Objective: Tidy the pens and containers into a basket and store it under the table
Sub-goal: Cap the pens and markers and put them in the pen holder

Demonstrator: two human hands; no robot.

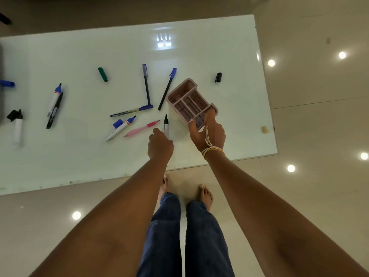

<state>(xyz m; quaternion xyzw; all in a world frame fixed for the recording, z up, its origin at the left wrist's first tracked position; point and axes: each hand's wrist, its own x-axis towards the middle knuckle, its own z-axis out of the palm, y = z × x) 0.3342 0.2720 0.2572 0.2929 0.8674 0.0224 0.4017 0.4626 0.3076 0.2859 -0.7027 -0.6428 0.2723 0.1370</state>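
A pink divided container (187, 96) is tilted above the white table (79, 156), and my right hand (207, 134) grips its near rim. My left hand (159, 145) is closed around a white marker with a black uncapped tip (166, 125), which points away from me. Loose on the table lie a pink pen (141, 128), a white marker with a blue tip (120, 128) beside its blue cap (117, 123), two blue-capped black pens (146, 84) (167, 88), another blue-capped pen (131, 111), a green cap (102, 74) and a black cap (218, 77).
Further left lie a blue-tipped white marker (54, 99) against a black marker (55, 110), a white marker with a black cap (17, 126) and a blue object (7, 83) at the edge. A small tan block (264, 129) sits near the table's right edge. My bare feet stand on tiled floor.
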